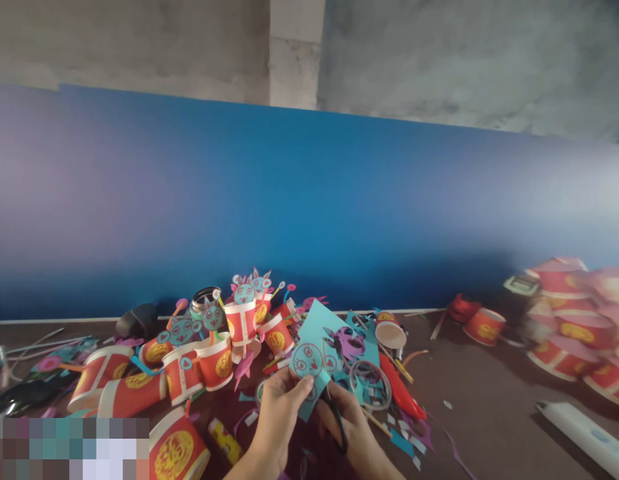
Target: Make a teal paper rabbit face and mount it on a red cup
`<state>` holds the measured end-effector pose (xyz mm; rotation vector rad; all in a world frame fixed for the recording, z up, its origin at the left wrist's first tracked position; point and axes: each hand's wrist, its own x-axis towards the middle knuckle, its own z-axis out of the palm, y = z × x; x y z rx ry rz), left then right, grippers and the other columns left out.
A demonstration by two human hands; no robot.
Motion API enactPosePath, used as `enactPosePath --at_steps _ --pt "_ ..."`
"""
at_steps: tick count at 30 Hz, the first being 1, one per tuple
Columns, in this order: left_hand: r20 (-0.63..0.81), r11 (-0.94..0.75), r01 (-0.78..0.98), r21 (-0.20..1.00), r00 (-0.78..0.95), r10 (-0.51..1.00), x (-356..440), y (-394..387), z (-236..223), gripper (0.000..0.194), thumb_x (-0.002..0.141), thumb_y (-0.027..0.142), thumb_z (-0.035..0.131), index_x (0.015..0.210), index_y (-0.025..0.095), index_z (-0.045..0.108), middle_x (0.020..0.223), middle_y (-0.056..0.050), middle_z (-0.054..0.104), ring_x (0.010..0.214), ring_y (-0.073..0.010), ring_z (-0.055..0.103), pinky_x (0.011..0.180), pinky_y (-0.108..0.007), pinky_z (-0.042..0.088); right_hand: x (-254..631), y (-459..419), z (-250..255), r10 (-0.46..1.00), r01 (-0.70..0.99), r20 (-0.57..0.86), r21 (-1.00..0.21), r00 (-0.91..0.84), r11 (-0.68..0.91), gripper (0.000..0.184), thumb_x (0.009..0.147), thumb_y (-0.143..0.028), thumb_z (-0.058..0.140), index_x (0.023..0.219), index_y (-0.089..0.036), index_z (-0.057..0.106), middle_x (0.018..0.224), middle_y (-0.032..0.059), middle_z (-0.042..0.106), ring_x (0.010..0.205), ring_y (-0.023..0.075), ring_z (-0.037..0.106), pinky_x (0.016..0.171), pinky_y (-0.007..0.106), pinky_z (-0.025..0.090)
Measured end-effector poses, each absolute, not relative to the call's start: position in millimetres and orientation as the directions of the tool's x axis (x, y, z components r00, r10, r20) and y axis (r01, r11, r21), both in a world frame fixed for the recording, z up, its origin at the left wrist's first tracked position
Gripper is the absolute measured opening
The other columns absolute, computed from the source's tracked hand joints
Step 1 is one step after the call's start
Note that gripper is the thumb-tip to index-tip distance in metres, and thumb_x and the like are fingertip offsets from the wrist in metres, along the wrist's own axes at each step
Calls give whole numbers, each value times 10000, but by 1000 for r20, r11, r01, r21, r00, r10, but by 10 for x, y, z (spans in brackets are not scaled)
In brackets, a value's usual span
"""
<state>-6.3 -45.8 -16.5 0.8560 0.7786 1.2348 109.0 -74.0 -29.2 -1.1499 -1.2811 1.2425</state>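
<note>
I see a person's two hands close together, above the front of a dark table. The left hand pinches a blue paper, with the thumb pressing on its front side. On this paper a round face is drawn in red and dark lines, and a small circle with a heart is just to the right of it. The right hand has its fingers wrapped at the handles of the scissors; a black ring shows below the fingers. The blades are at the paper, but how far they are apart I cannot tell.

Behind the paper there is a larger blue sheet, and on it a purple cutout. To the right of the hands lie a tape roll, a red tool and many small scraps. To the left are many red cups, some upright, some lying on the side, and several carry blue paper faces. At the far right stand more cups in a blurred stack, and near them lies a white box.
</note>
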Motion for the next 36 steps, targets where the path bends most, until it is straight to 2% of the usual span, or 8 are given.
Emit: enactPosePath --at_steps 7,14,17,24,29,33,36 --pt "-73 162 -442 883 211 975 -58 -480 -235 232 643 329 736 740 122 699 636 -47 673 569 -150 570 600 -258 437 1102 -744 -319 998 -38 19 -999 -56 17 401 664 -506 708 824 -146 633 448 -52 476 411 64 376 397 165 317" --pt "-83 168 -428 888 210 974 -48 -491 -219 243 626 324 746 738 112 705 629 -53 673 583 -151 574 583 -241 431 1103 -747 -333 999 -52 26 -998 -33 24 413 657 -488 722 891 -157 646 453 -48 490 401 65 373 382 167 313" --pt "-81 170 -429 887 218 973 -50 -486 -223 252 620 325 750 743 111 704 645 -59 676 608 -162 585 624 -258 442 1101 -744 -326 999 -52 42 -998 -19 41 411 637 -473 736 882 -154 653 446 -45 495 395 73 387 373 175 307" --pt "-71 173 -447 877 235 969 -39 -445 -282 241 633 346 743 726 127 701 621 -45 665 545 -152 565 585 -264 436 1081 -722 -312 1000 -40 -16 -999 5 -16 335 622 -408 704 796 -129 641 383 -83 413 345 63 372 356 173 283" --pt "-82 167 -458 873 201 976 -46 -439 -272 254 596 332 770 735 128 710 652 -47 682 626 -162 593 651 -256 437 1096 -688 -354 1000 -9 21 -1000 -6 21 260 653 -376 650 765 -145 610 358 -113 338 308 51 333 340 164 238" --pt "-81 156 -483 862 173 982 -61 -426 -289 231 598 321 775 709 137 690 671 -39 675 658 -158 594 682 -254 435 1130 -674 -372 1000 27 20 -999 -21 20 258 689 -409 615 656 -165 537 359 -86 414 313 53 354 348 169 238" --pt "-69 138 -510 849 152 986 -92 -410 -285 201 632 314 756 703 148 669 709 -37 674 672 -152 591 697 -258 437 1181 -688 -346 993 32 -18 -999 -115 -15 255 676 -398 637 667 -164 536 398 -56 498 341 65 407 372 173 267"
